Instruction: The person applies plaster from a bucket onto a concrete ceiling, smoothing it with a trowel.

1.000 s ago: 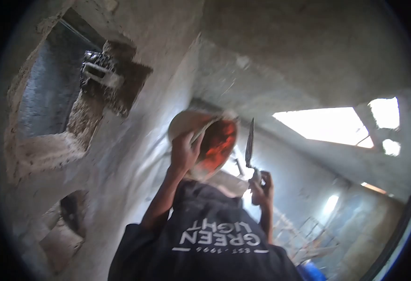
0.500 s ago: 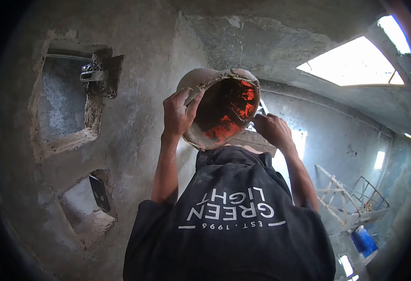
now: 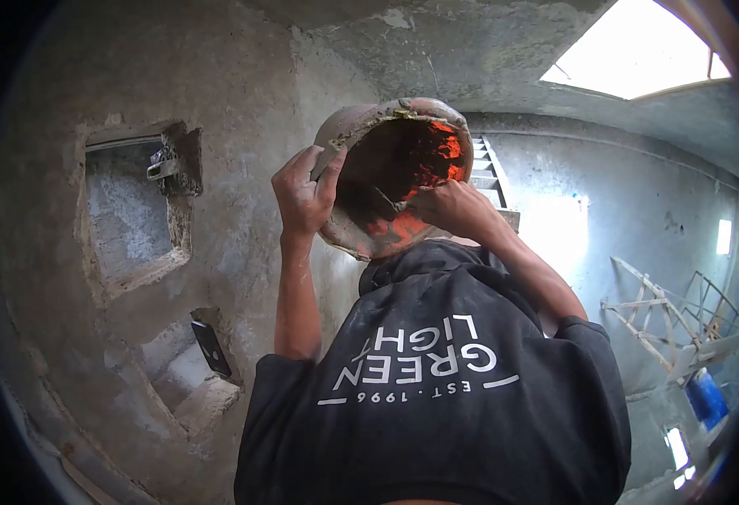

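Observation:
A round bucket, crusted with grey mortar, is tilted with its mouth towards me. Patches of red-orange show on its inner wall. My left hand grips the rim on the left side, thumb and fingers closed over the edge. My right hand reaches across the mouth from the right, its fingers bent together. A thin grey edge shows at those fingertips, against the dark inside; what it belongs to is not clear. Below the bucket is the front of my dark printed T-shirt.
The plastered wall on the left has an upper recess with a metal box piece, and a lower recess holding a phone. Behind the bucket stands a ladder. At right are a metal frame and a blue container.
My right hand has moved left from outside the bucket's right rim to across its mouth. The bucket stays in my left hand. The view has shifted slightly.

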`<state>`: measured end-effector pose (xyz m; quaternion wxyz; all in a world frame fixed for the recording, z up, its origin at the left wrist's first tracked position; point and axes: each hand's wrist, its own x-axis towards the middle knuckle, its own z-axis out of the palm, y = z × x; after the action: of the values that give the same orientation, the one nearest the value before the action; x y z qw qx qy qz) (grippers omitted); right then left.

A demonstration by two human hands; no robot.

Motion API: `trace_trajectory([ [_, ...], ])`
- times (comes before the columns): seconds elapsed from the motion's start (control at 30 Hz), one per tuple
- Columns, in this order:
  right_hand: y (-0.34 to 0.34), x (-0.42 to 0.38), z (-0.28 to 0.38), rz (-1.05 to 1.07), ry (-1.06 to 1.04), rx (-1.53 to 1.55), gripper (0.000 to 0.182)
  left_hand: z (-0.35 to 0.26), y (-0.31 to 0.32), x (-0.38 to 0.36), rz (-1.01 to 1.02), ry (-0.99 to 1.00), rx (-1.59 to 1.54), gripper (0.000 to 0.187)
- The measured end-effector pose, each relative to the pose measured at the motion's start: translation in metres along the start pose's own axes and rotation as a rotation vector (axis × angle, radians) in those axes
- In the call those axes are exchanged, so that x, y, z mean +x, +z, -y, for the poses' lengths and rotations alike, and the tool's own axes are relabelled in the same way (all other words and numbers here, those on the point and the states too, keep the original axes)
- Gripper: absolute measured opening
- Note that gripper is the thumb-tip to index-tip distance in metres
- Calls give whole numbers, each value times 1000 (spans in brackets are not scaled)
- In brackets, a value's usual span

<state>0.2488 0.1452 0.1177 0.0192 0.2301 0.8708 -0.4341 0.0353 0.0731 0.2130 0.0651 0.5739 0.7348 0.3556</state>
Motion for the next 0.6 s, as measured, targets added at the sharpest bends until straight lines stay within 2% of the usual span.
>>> trace_trajectory([
  [0.13, 1, -8, 1, -43, -21, 94, 21, 5, 4, 5, -31, -34, 19, 26],
  [0.2, 8, -12, -15, -185, -230, 253, 24, 11, 6, 7, -31, -67, 14, 27],
  [0.23, -3, -17, -11, -185, -239, 252, 24, 13, 7, 8, -34, -104, 3, 29],
  [0.3, -28, -32, -2, -84, -19, 321, 29, 15, 8, 11, -42, -130, 8, 30],
  [0.33, -31, -35, -8, -79, -34, 314, 29, 16, 8, 11, -42, -160, 8, 31],
  [0.4, -40, -41, -28, 117, 157, 465, 37, 23, 8, 11, -72, -192, 7, 33],
  [0.47, -27, -46, -55, 18, 63, 568, 35, 38, 9, 8, -68, -284, 35, 34],
  [0.53, -42, -45, -43, 81, 208, 669, 33, 47, 10, 1, -86, -328, 71, 36],
  [0.6, -52, -41, -41, 71, 247, 785, 33, 58, 16, -7, -159, -397, -76, 37],
])
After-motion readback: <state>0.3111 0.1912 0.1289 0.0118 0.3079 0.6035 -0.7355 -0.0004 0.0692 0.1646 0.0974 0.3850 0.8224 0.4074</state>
